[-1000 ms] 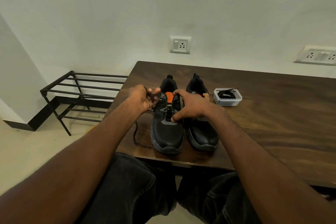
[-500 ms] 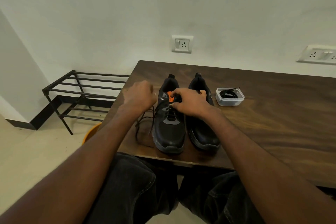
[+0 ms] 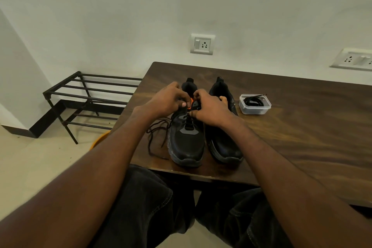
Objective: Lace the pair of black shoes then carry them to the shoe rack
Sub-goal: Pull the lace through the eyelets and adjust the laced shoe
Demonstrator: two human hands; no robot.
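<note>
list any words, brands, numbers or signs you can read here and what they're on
No readable text anywhere.
Right shoe: a small pale logo mark on its side, too small to read.
Plastic container: no label visible.
Wall socket: no markings legible.

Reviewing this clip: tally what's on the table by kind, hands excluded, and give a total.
Shoes: 2, left shoe and right shoe
Laces: 2, loose lace and lace in tub
Tubs: 1, tub
Total: 5
</note>
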